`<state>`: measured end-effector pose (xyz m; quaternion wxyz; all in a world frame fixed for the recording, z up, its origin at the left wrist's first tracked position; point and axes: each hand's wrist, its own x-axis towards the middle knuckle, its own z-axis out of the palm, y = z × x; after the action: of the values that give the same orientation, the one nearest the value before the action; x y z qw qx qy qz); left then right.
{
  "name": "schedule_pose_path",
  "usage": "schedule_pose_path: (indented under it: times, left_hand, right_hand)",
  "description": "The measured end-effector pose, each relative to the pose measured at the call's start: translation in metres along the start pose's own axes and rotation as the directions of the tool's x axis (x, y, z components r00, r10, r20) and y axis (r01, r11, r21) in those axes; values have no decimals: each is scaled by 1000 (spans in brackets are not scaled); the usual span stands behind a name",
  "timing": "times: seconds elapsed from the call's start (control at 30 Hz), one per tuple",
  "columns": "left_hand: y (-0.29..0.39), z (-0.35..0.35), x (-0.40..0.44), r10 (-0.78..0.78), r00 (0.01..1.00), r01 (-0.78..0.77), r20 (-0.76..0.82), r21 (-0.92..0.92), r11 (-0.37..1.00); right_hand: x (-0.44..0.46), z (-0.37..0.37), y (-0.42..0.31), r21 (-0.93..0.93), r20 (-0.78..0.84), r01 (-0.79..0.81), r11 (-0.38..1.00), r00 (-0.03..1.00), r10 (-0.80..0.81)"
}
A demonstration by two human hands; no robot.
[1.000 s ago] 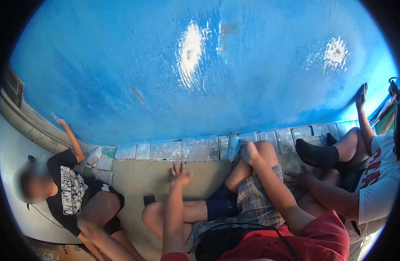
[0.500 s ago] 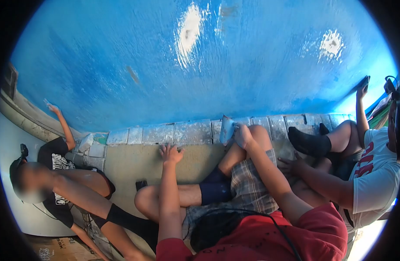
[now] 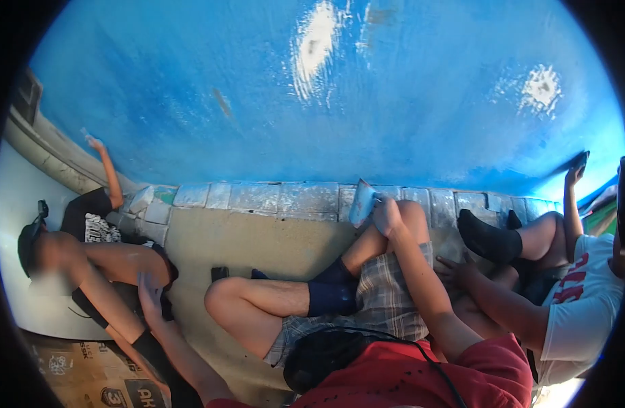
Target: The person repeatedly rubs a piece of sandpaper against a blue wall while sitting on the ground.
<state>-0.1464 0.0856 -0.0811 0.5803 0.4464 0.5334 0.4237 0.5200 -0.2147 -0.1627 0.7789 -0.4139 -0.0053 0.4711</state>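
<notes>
My right hand (image 3: 387,216) is closed around a wide, flat scraper (image 3: 362,202) smeared with blue paint. It is beside my raised right knee, and the blade points up toward the foot of the blue wall (image 3: 421,115). My left hand (image 3: 150,295) is out to the left, fingers stretched and nothing visible in it. It overlaps the bent legs of the person on the left; whether it touches them I cannot tell.
Grey paint-spotted blocks (image 3: 309,199) line the wall's foot. A person in black (image 3: 88,211) sits at left, a hand near the wall. On the right, a person in white (image 3: 578,299) holds a dark flat tool (image 3: 580,162) against it. Printed cardboard (image 3: 81,374) lies lower left.
My left hand has come off the floor near the blocks and swung left and back toward the left person's legs. My right hand still holds the scraper by my knee. The view has shifted slightly.
</notes>
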Motion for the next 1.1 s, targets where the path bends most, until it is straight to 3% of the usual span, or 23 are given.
schedule_pose_path:
  times: [0.03, 0.2, 0.3, 0.4, 0.43, 0.47, 0.53, 0.6, 0.7, 0.77, 0.9, 0.97, 1.0, 1.07, 1.1]
  left_hand:
    - [9, -30, -23, -18, 994, 24, -110, 59, 998]
    - [-31, -48, -65, -305, 952, 300, -20, 259, 918]
    - [4, 33, -116, -118, 987, 145, -108, 291, 946]
    - [-1, -1, -78, -155, 957, 126, -246, -130, 983]
    - [0, 6, -71, -219, 953, 194, -210, -133, 972]
    - [-5, -11, -56, -270, 962, 265, -30, -118, 957]
    - [-6, -63, -10, -361, 878, 391, 314, -37, 920]
    - [42, -25, -35, -123, 973, 157, 196, -168, 973]
    - [98, 25, -59, 133, 988, -104, 85, -285, 953]
    - [102, 31, -57, 212, 976, -184, 48, -334, 924]
    - [77, 63, -34, 212, 977, -205, -30, -405, 891]
    - [56, 110, -19, 163, 987, -153, -9, -393, 907]
    - [46, 140, -12, 129, 991, -115, 21, -338, 934]
    - [20, 218, -11, 26, 991, -14, 135, -87, 996]
    - [6, 250, -5, -87, 958, 50, 272, 138, 989]
  right_hand:
    - [-3, 4, -2, -3, 4, -8, 1000, 1000, 8]
    - [-2, 0, -2, -11, -12, -26, 1000, 1000, 26]
    - [-1, -4, 3, 6, 18, -22, 1000, 1000, 22]
    - [-1, 9, -5, -32, -10, 13, 999, 1000, -14]
    - [-7, 12, -7, -56, -40, 15, 998, 999, -17]
    - [-12, 9, -9, -65, -27, 41, 997, 999, -43]
    - [-13, 9, -6, -56, -6, 83, 995, 996, -84]
    - [-6, 10, -6, -9, -5, -17, 1000, 1000, 17]
    - [-5, 6, -2, 1, -60, -24, 1000, 998, 24]
    - [5, 4, 1, -5, -48, 56, 998, 997, -56]
    - [10, 3, 0, -5, 13, -38, 999, 999, 39]
    - [6, 7, -2, -68, -18, -4, 998, 1000, 2]
    - [7, 9, -10, -292, 27, 141, 946, 990, -139]
    - [-6, 34, -31, -656, 179, 381, 652, 917, -356]
    - [-22, 54, -54, -640, 277, 520, 566, 843, -460]
